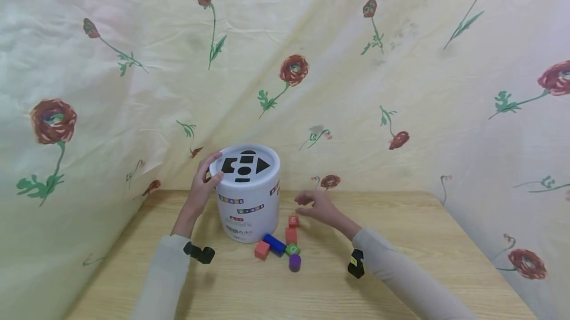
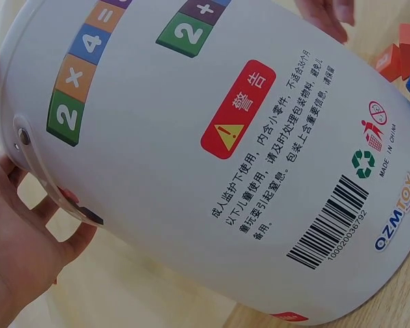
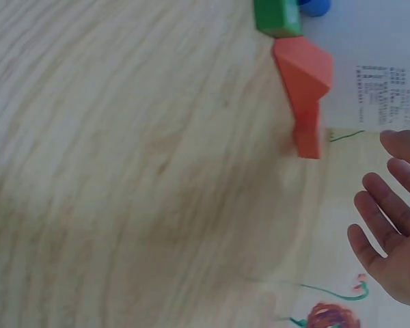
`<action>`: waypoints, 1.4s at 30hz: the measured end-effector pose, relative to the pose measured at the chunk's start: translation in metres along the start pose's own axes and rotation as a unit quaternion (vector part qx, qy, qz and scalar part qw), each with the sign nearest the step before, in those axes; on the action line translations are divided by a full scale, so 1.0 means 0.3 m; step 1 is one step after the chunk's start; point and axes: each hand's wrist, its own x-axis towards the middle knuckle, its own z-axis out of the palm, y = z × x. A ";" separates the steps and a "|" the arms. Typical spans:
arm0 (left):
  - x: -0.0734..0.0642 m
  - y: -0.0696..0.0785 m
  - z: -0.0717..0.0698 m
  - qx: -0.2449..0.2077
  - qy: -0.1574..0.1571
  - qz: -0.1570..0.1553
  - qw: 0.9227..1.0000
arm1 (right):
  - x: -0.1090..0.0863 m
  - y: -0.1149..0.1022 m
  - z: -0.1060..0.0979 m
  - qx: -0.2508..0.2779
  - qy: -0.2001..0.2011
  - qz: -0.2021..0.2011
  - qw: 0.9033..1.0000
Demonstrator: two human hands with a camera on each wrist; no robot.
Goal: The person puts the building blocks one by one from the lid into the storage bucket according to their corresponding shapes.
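Observation:
A white shape-sorter bucket (image 1: 247,201) stands upright on the table, its lid (image 1: 245,166) cut with several dark shaped holes. My left hand (image 1: 202,186) holds the bucket's upper left rim, thumb over the lid; in the left wrist view its fingers lie along the wall by the handle strap (image 2: 44,171). My right hand (image 1: 318,206) hovers right of the bucket, fingers loosely bent, holding nothing. Just below it are a red letter block (image 1: 293,221) and a red block (image 1: 291,235). Nearby lie a blue cylinder (image 1: 274,245), another red block (image 1: 261,250), a green block (image 1: 292,249) and a purple cylinder (image 1: 295,262).
The wooden table (image 1: 356,290) reaches back to a flower-printed cloth (image 1: 285,23) that hangs behind and along both sides. A black wrist camera (image 1: 200,252) sits on the left sleeve, another black camera (image 1: 356,263) on the right.

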 end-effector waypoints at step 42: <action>-0.002 0.006 0.000 0.003 -0.002 0.008 1.000 | -0.004 0.036 0.074 0.006 -0.093 0.074 0.993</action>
